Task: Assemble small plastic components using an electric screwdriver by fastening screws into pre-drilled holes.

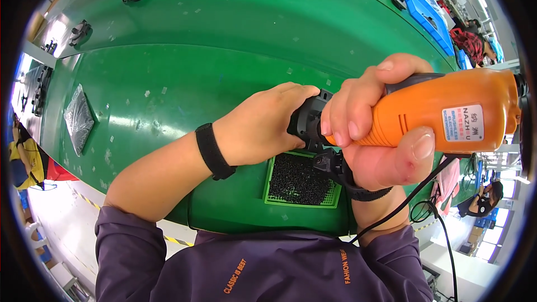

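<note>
Screwdriver (pixel 428 109), orange and corded, lies in the right hand (pixel 358 111), whose fingers wrap around its front; its tip is hidden. The left hand (pixel 262 122) pinches a black part (pixel 309 116) between thumb and fingers, just left of the tool's front end and over the green table (pixel 173 84). Nearer, a green tray (pixel 302 206) holds small black pieces (pixel 295 179). A plastic bag (pixel 79 120) lies well to the left.

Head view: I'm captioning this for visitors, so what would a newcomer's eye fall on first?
Probably the orange electric screwdriver, large at right of centre in the right hand. Next, the black part the left hand grips near the centre, and below it the bright green tray of small black pieces.
</note>
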### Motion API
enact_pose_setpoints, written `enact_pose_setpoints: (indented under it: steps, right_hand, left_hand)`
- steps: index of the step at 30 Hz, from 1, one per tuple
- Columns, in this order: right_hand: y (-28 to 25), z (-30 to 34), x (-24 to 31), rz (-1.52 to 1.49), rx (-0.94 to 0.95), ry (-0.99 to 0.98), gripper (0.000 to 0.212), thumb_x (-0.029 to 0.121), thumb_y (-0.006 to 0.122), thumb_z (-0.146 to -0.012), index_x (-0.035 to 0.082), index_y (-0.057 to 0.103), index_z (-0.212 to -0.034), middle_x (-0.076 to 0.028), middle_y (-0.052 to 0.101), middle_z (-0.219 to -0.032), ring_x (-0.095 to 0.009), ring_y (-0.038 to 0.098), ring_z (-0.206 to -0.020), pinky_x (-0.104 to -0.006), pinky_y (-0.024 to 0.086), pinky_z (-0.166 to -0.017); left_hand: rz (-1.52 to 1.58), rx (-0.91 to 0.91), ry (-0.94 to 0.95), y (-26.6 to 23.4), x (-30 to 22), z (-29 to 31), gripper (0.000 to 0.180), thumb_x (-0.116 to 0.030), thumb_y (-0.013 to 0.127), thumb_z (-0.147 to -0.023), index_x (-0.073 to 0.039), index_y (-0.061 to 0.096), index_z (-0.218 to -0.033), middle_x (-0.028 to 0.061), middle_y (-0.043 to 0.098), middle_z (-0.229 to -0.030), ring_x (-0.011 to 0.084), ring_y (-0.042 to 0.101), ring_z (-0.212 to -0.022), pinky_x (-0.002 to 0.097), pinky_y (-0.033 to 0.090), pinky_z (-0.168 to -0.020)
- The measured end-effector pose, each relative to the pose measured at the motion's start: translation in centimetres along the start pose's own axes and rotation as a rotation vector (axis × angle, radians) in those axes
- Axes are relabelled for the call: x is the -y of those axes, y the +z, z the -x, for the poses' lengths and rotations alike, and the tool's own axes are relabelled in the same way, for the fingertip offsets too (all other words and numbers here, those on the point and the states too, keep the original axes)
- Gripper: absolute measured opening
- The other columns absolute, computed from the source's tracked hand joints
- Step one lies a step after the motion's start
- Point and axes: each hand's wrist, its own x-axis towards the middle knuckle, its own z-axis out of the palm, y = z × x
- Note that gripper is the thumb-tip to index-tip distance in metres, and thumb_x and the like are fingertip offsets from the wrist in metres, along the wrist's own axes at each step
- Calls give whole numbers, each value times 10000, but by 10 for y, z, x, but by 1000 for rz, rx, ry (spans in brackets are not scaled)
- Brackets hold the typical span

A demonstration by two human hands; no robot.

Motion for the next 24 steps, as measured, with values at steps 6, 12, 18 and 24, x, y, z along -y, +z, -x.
enact_pose_setpoints:
  steps: [6,12,18,24]
  right_hand:
    - [6,-1,-5,-2,26,23,659,426,834,-790,-20,497,-1138,-58,580,-675,-143,557,-556,-301,504,-561]
    - [9,-5,-4,-28,106,10,589,441,836,-805,29,487,-1040,-54,576,-672,-145,555,-558,-313,508,-563]
    - [11,-3,-5,-19,86,21,587,462,834,-806,42,484,-1021,-48,561,-658,-144,544,-545,-319,503,-555]
    - [11,-1,-5,122,146,-43,615,613,676,-879,61,475,-1063,-37,514,-684,-144,504,-517,-311,484,-512]
  left_hand:
    - [-7,-33,-9,-3,-2,1,649,-84,835,-702,12,557,-1281,208,641,-1139,396,621,-1087,439,526,-938]
    - [-35,-43,-20,-8,-10,-3,542,-90,818,-684,23,611,-1172,221,670,-1002,407,645,-989,454,540,-873]
    - [-79,-99,7,-9,-11,1,519,-91,811,-690,33,616,-1155,230,667,-968,414,649,-973,459,542,-856]
    - [-77,-91,13,-9,-13,7,557,-95,808,-706,39,592,-1201,226,659,-1024,417,638,-1027,459,538,-869]
